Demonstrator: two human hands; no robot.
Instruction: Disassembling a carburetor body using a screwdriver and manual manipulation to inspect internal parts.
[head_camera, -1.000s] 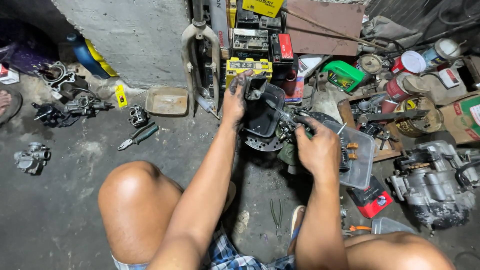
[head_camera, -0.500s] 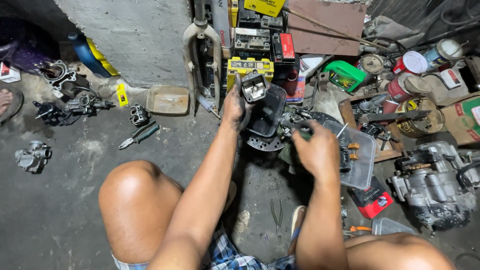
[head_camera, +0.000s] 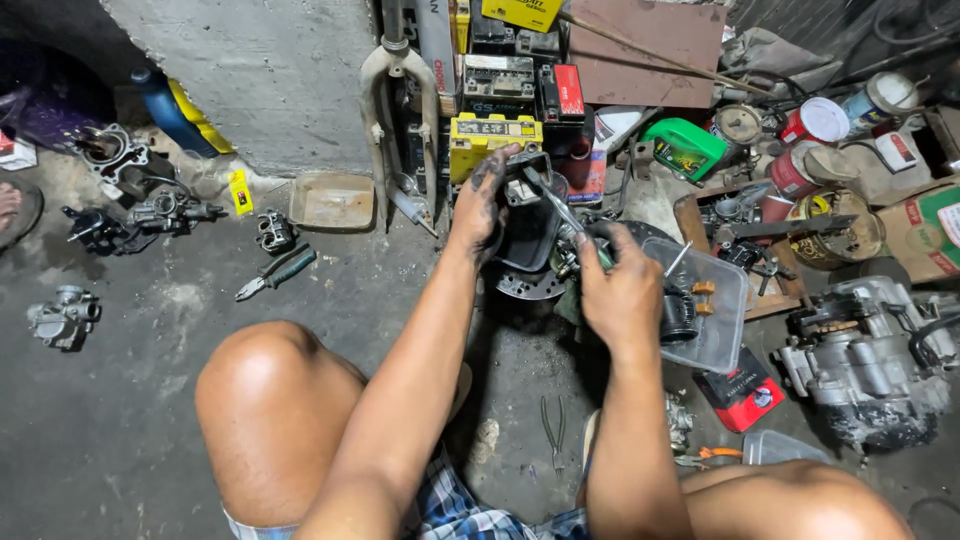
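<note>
Dim, even overhead light, soft shadows, sharp focus, slight wide-angle edge distortion.

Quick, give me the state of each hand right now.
Left hand: closed on the dark engine part, steadying it.
Right hand: fingers closed around a thin metal tool angled onto that part.

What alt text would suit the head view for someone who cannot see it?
A squatting person's grease-stained left hand grips a dark metal engine part while the right hand works a slim metal tool into it. A clear plastic tray, green-handled pliers and a grey engine block lie around on the concrete floor.
</note>
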